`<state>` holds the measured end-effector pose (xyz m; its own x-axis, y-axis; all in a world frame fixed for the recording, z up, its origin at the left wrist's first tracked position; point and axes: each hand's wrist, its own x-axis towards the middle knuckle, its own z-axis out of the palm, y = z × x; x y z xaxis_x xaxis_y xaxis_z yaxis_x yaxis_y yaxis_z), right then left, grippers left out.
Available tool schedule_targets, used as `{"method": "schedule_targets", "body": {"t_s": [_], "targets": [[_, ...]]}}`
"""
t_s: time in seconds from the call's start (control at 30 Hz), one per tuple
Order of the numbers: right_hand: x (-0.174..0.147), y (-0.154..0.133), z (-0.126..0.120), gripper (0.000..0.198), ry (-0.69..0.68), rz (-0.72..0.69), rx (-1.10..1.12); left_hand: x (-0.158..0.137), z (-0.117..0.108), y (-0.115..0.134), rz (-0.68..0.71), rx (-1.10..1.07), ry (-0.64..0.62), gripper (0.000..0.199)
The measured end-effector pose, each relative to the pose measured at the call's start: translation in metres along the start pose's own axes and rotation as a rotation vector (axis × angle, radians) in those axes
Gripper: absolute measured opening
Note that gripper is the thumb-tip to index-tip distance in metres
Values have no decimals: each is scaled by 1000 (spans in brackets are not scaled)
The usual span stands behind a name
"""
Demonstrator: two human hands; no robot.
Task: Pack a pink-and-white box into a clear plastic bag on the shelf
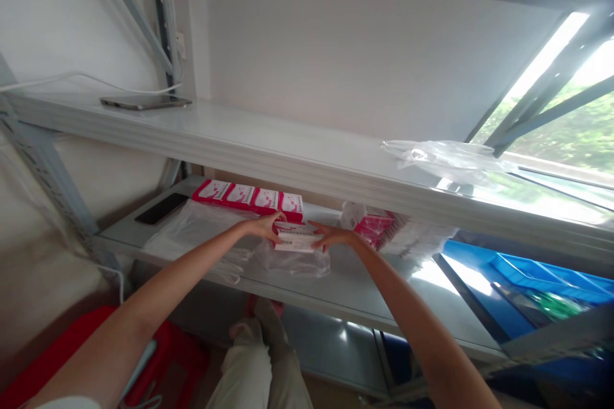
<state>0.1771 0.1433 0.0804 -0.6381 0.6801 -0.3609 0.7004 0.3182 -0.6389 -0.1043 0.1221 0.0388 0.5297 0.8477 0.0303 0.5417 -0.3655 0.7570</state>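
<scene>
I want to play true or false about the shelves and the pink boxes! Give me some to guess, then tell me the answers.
1. Both hands, left hand and right hand, hold one small pink and white cardboard box. True.
2. A row of pink and white boxes lies behind the held box. True.
3. The flat grey phone lies on the lower shelf. False: it lies on the white upper metal shelf.
4. The crumpled clear plastic bag on the upper shelf is black. False: it is see-through.
5. The blue plastic bin is on the left. False: it is on the right.

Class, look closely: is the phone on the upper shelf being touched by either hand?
No, the phone lies alone; both hands hold a small box lower down.
</scene>
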Motion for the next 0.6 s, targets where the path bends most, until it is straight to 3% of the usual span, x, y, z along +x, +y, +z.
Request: {"method": "schedule_targets", "body": {"t_s": [0.1, 0.2, 0.3, 0.4, 0.5, 0.6], "targets": [[0, 6, 14, 112, -69, 6, -81, -4, 13, -1, 53, 33, 16, 79], [-7, 11, 28, 117, 41, 60, -392, -5, 30, 1, 118, 24, -9, 86], [-21, 22, 34, 101, 174, 12, -505, -5, 42, 4, 144, 79, -60, 107], [-38, 39, 32, 81, 238, -14, -458, -13, 44, 8, 52, 198, -137, 122], [-52, 52, 32, 73, 268, -15, -453, -32, 39, 11, -11, 329, -144, 114], [-57, 53, 41, 45, 271, -80, -492, -52, 33, 15, 20, 518, -32, 91]]}}
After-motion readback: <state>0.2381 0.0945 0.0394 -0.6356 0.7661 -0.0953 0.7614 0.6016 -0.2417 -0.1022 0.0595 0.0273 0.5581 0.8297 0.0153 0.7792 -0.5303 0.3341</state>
